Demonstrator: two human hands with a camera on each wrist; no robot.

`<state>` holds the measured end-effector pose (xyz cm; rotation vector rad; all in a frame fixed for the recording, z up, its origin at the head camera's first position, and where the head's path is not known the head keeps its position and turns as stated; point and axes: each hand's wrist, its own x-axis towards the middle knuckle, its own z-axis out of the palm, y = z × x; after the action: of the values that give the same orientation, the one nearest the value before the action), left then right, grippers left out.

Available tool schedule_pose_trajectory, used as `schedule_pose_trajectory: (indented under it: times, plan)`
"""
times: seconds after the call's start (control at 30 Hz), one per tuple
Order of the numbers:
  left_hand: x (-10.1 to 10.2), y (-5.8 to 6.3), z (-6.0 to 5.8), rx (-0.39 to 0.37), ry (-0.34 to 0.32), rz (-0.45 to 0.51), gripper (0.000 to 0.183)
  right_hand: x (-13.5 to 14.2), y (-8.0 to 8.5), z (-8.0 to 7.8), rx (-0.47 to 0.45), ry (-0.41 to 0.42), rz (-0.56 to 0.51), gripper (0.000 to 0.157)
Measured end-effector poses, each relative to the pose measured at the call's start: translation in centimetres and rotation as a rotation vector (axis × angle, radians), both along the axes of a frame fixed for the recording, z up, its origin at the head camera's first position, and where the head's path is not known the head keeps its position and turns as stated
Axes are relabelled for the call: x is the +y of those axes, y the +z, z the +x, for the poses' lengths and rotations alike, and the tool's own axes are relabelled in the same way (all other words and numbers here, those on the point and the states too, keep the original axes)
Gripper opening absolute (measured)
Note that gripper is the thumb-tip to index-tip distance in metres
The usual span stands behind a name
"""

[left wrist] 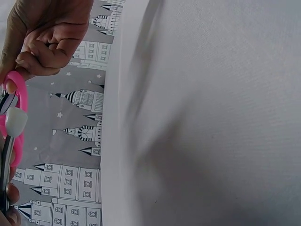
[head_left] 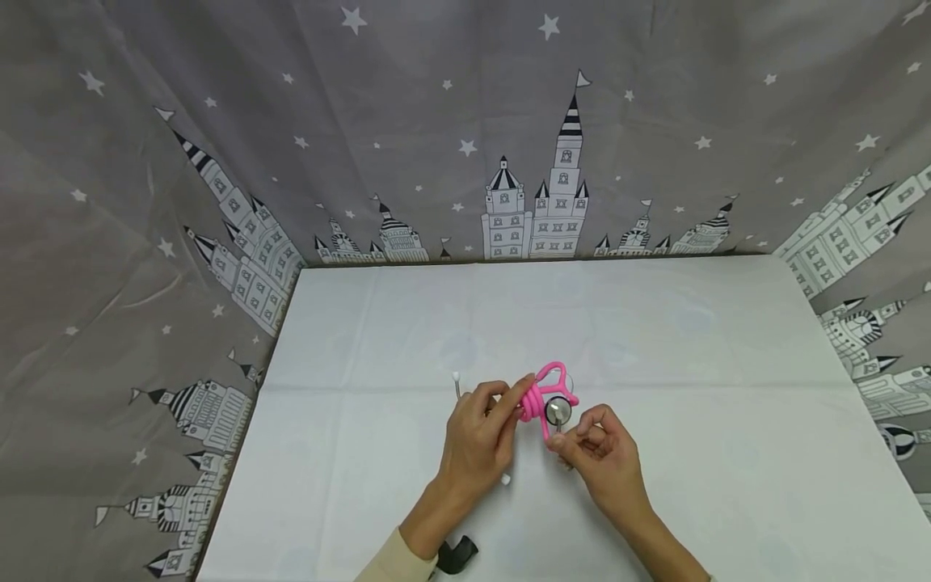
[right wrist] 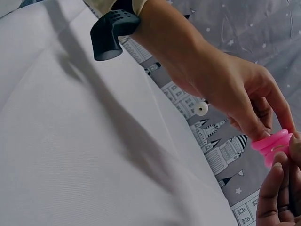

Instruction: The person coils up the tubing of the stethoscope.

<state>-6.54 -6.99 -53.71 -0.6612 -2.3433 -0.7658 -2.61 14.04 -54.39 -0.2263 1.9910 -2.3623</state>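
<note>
A pink toy-like stethoscope (head_left: 533, 402) is held above the white table, its tubing wound into a coil. My left hand (head_left: 473, 428) grips the coil between thumb and fingers. The round chest piece (head_left: 558, 411) sits against the tubing, between the hands. My right hand (head_left: 604, 461) pinches the lower end by the chest piece with thumb and forefinger, its other fingers curled. White ear tips (head_left: 456, 376) show on both sides of the left hand. In the left wrist view an ear tip (left wrist: 15, 121) tops a metal tube (left wrist: 7, 160). The right wrist view shows the pink coil (right wrist: 273, 145) in the fingers.
The white-covered table (head_left: 364, 339) spreads beneath both hands. Grey curtains (head_left: 407, 105) printed with castles and stars hang behind it and at its sides. A black camera mount (head_left: 457, 555) sits at my left wrist, beside the pale sleeve (head_left: 398, 559).
</note>
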Motion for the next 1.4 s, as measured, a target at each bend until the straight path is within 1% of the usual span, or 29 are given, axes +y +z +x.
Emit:
schedule_pose_trajectory:
  times: [0.2, 0.37, 0.53, 0.67, 0.73, 0.77, 0.9, 0.97, 1.03, 1.13, 1.3, 1.4]
  plan:
    - [-0.1, -0.2, -0.1, 0.023, -0.006, -0.018, 0.057, -0.2, 0.3, 0.0, -0.019, -0.056, 0.008, 0.032]
    - [0.0, -0.2, 0.0, 0.038, -0.028, -0.014, 0.057, -0.3, 0.6, -0.3, -0.023, -0.12, 0.009, 0.033]
    - [0.5, -0.1, 0.3, 0.021, -0.046, -0.027, 0.057, -0.5, 0.9, -0.5, -0.032, -0.211, 0.005, 0.033]
    - [0.5, -0.1, 0.6, 0.006, -0.041, -0.032, 0.057, -0.7, 1.1, -0.6, -0.035, -0.269, -0.007, 0.032]
    - [0.6, -0.2, 0.6, 0.002, -0.037, -0.025, 0.056, -0.8, 1.0, -0.6, 0.001, -0.276, 0.008, 0.031]
    - [0.6, -0.2, 0.6, -0.001, -0.035, -0.021, 0.056, -0.9, 0.9, -0.5, 0.037, -0.281, 0.028, 0.031]
    - [0.7, -0.1, 0.6, -0.007, -0.035, 0.001, 0.056, -1.1, 0.5, -0.3, 0.233, -0.319, 0.115, 0.03]
    - [0.8, -0.1, 0.7, -0.01, -0.037, 0.006, 0.056, -1.2, 0.5, -0.2, 0.284, -0.347, 0.157, 0.031]
    - [0.9, 0.0, 0.7, -0.009, -0.038, 0.005, 0.056, -1.1, 0.4, -0.3, 0.268, -0.363, 0.169, 0.032]
    - [0.9, 0.0, 0.8, -0.009, -0.036, -0.002, 0.057, -0.9, 0.4, -0.4, 0.187, -0.366, 0.16, 0.032]
    - [0.7, -0.1, 1.0, -0.019, -0.038, -0.014, 0.058, -0.5, 0.1, -0.5, 0.072, -0.33, 0.103, 0.03]
    - [0.5, -0.2, 1.0, -0.035, -0.045, -0.025, 0.058, -0.4, -0.1, -0.5, 0.04, -0.306, 0.097, 0.031]
